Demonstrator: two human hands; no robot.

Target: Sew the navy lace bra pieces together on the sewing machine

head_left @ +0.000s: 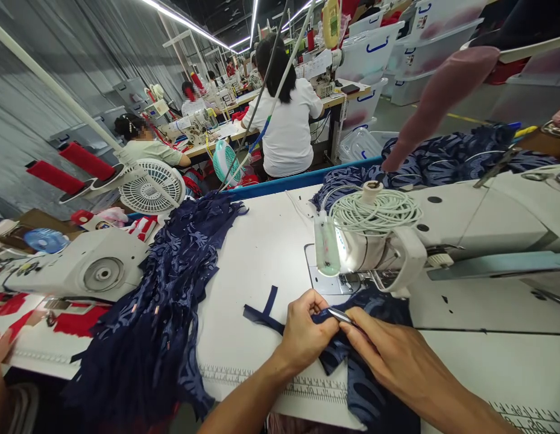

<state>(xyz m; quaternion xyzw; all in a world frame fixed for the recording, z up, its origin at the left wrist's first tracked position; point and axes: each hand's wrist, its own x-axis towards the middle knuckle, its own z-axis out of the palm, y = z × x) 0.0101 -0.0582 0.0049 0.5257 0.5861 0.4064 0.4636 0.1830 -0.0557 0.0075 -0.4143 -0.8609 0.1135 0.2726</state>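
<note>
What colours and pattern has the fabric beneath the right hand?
The fabric is navy with lighter blue curved shapes, clearest in the head view.

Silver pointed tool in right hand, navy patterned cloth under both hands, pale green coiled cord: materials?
Silver pointed tool: likely polished metal; bright glint at the tip. Navy patterned cloth: textile, probably matte, fibre unclear; soft drape. Pale green coiled cord: perhaps smooth plastic; no visible fuzz.

Bare forearms, tapering to the wrists
The left hand and right hand are uncovered too, right to the fingers.
</note>
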